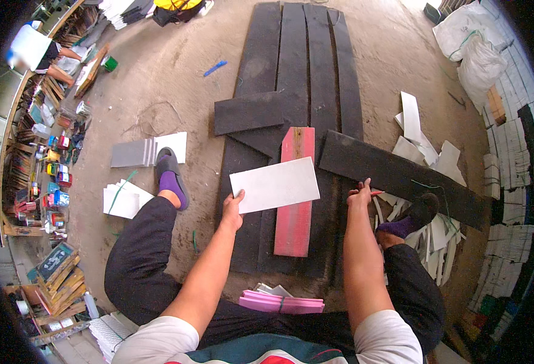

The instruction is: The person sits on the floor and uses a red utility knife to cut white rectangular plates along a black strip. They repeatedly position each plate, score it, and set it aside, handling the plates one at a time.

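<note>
My left hand [233, 210] grips the lower left corner of a white rectangular sheet [276, 185], its thumb on top. The sheet is held tilted over a worn pink-red board [292, 233], covering its middle. That board lies lengthwise on long black strips [323, 73]. To the right, my right hand [358, 194] is closed around a slim red tool [376, 193], too small to name exactly. It is near the lower edge of a slanting black strip [394, 173].
White offcuts [440, 233] lie around my right foot. Grey and white sheets [133, 154] rest by my left foot. A pink stack [282, 302] sits between my legs. A blue tool [215, 68] lies on the floor. Another person [33, 48] is at the far left, beside cluttered shelves.
</note>
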Demonstrator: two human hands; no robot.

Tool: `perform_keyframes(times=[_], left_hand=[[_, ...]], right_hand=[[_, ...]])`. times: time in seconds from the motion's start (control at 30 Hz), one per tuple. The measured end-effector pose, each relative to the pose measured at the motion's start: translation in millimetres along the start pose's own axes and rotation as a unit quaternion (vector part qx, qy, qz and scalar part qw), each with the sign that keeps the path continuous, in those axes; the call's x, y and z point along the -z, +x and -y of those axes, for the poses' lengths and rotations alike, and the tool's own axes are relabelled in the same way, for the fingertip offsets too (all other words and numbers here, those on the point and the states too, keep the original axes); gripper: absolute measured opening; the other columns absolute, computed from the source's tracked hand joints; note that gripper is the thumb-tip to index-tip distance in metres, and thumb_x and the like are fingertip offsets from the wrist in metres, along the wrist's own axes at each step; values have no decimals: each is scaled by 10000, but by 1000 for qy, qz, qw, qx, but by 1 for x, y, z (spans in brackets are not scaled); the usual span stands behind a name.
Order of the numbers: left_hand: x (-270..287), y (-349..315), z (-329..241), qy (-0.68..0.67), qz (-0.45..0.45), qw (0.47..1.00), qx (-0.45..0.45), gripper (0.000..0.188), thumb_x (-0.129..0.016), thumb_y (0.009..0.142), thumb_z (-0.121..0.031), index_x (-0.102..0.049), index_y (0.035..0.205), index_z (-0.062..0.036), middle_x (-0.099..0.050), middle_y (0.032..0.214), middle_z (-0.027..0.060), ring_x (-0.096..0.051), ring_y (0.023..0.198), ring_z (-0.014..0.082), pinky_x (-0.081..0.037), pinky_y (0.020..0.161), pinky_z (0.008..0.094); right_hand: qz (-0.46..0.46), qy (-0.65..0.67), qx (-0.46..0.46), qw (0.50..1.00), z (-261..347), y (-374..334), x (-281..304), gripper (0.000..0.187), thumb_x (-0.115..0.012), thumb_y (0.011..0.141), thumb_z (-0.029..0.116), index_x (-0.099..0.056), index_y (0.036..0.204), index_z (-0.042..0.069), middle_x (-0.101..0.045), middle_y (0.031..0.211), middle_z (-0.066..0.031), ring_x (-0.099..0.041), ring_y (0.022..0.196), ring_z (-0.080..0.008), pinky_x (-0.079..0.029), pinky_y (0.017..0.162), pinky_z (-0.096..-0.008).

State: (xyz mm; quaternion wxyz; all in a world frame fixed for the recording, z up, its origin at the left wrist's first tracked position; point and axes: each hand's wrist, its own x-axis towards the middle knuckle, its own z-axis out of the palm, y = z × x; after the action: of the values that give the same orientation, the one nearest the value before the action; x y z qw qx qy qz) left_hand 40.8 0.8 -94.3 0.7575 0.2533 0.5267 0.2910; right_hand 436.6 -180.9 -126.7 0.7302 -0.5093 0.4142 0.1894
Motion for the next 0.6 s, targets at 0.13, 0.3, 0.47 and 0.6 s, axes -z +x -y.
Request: perform_keyframes(times=[0.13, 0.3, 0.47, 0.6], left_hand=[[-5, -7, -6, -3, 13, 1000, 6, 414, -707, 960, -231, -592, 1315, -51, -690, 1218, 84, -671, 1087, 219, -527, 931, 379], [-5, -7, -3, -23, 12, 1000, 0, 413, -703, 961, -231, -590, 1323, -65, -683, 1236, 72, -666, 1105, 221, -524, 944, 385], [-12, -1, 13, -33, 18, 999, 15, 413, -696, 964, -236, -584, 1328, -76, -683, 1232, 62, -659, 1117, 218, -520, 949, 383], [-8, 4, 22, -36, -3, 999, 32, 419, -693, 964, -247, -584, 1330, -75, -682, 1232, 60, -654, 1124, 221, -518, 950, 390]], right_hand=[[-3, 75, -35, 997, 1, 10, -5, 326, -781, 914, 390, -615, 1046, 143, -652, 963, 13, -434, 579, -122, -376, 504, -267], [-12, 55, -21, 998, -4, 11, -10, 269, -765, 935, 339, -637, 1063, 140, -655, 1037, 13, -429, 538, -134, -389, 473, -282], [-48, 44, 113, 991, -21, 35, -13, 277, -761, 938, 335, -653, 1148, 190, -628, 1158, 16, -459, 542, -145, -396, 468, -283], [23, 56, 135, 989, -23, 40, -13, 286, -760, 938, 345, -664, 1188, 242, -618, 1109, 16, -458, 522, -145, -411, 470, -292]])
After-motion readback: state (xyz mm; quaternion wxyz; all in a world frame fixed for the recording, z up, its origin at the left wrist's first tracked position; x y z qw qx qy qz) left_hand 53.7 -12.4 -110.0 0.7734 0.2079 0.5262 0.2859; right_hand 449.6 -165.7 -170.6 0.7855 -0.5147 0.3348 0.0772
